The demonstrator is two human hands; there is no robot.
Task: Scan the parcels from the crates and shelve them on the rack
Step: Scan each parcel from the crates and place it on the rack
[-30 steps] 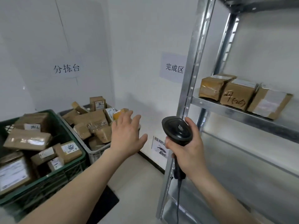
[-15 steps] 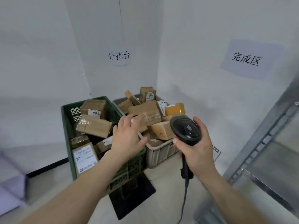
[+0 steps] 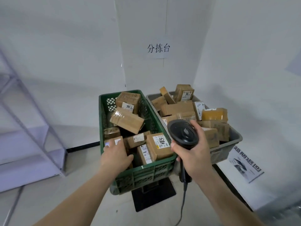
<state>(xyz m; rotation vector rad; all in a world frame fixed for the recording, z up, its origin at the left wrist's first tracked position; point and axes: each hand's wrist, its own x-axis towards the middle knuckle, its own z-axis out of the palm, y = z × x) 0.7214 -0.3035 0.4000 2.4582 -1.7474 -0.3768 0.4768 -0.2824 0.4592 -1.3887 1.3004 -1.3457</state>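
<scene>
Left hand: left hand [image 3: 114, 154] reaches down into the near end of the green crate [image 3: 104, 121]; palm and fingers lie on a brown parcel [image 3: 116, 141] at the crate's near left corner; fingers bent over its top; whether it grips, I cannot tell
Right hand: right hand [image 3: 193, 150] wrapped round the handle of a black scanner [image 3: 183, 132]; scanner head up, over the gap between the crates; cable hangs to the floor
Parcels: brown boxes heaped in the green crate and in the grey crate [image 3: 231, 144] just to its right; crates touching side by side in the wall corner
Wall: paper sign [image 3: 158, 48] above the crates
</scene>
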